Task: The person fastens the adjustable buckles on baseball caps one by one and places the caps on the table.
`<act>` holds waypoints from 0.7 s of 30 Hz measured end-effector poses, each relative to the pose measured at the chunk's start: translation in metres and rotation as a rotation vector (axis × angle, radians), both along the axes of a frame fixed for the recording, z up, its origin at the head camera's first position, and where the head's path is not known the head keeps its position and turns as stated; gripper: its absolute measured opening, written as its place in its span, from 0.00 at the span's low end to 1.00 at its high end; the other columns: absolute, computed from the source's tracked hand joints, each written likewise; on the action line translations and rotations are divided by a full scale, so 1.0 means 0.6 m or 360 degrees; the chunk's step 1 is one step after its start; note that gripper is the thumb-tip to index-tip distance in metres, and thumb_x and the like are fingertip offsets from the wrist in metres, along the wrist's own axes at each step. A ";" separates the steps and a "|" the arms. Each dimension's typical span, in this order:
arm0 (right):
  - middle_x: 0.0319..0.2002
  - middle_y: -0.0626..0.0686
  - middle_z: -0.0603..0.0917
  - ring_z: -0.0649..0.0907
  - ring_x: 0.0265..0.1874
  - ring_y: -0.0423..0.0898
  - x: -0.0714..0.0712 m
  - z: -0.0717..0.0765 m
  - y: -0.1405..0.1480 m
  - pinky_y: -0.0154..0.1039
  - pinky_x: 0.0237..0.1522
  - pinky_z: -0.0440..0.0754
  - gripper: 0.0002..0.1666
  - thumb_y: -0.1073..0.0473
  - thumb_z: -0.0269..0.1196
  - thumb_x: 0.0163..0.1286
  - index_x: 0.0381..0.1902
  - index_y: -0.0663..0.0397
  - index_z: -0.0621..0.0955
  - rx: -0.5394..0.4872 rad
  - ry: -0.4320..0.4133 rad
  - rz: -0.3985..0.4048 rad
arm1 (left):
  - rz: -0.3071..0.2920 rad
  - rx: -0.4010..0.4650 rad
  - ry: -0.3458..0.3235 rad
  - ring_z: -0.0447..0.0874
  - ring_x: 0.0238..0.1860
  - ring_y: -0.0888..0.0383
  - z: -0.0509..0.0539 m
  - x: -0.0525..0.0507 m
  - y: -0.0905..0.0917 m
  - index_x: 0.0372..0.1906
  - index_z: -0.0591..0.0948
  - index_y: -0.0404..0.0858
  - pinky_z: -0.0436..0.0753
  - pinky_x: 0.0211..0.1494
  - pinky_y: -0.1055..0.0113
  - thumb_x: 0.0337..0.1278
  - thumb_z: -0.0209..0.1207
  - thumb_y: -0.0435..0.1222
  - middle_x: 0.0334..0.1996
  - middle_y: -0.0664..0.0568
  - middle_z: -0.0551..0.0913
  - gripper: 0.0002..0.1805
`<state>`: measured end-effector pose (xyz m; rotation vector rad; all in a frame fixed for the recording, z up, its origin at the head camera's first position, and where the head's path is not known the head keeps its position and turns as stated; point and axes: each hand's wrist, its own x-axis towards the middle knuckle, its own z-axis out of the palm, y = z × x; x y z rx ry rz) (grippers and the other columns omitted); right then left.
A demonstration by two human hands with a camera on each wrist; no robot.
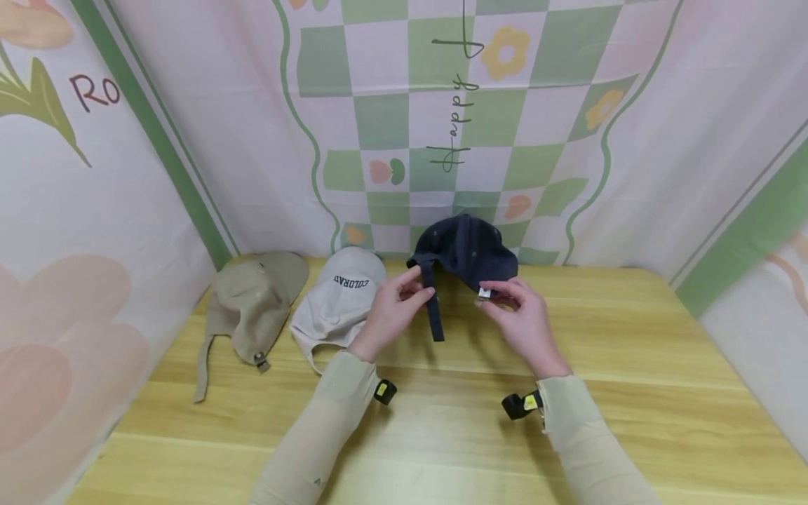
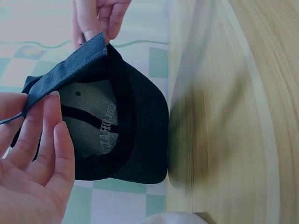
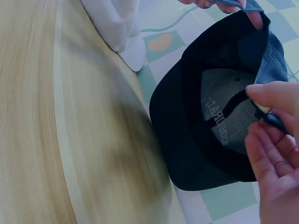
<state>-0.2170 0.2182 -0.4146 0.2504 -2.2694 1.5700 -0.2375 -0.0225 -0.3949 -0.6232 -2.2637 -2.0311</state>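
Observation:
A navy cap (image 1: 466, 247) is held up at the table's back edge, its rear opening facing the person. The left hand (image 1: 396, 308) pinches its loose strap (image 1: 435, 319), which hangs down past the fingers. At the opening's other side, the right hand (image 1: 520, 319) pinches the edge by a small white tag and buckle (image 1: 484, 293). In the left wrist view, the strap (image 2: 67, 70) slants up from the left hand (image 2: 37, 163), above the cap's grey inside. The right wrist view shows the right hand (image 3: 275, 149) gripping the buckle end, with the brim (image 3: 170, 135) beside the table.
To the left lie a light grey cap (image 1: 341, 294) with dark lettering and a tan cap (image 1: 249, 301) with its strap undone. A patterned curtain (image 1: 379, 119) stands behind the wooden table (image 1: 454, 449). Each wrist wears a black device.

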 end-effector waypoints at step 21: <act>0.31 0.52 0.82 0.76 0.27 0.46 0.001 0.002 -0.003 0.28 0.26 0.71 0.03 0.63 0.71 0.68 0.37 0.58 0.88 0.0277 0.0379 -0.0276 | -0.0151 -0.0076 0.0173 0.85 0.33 0.52 -0.005 -0.001 0.004 0.78 0.63 0.40 0.85 0.40 0.64 0.60 0.66 0.22 0.41 0.43 0.87 0.43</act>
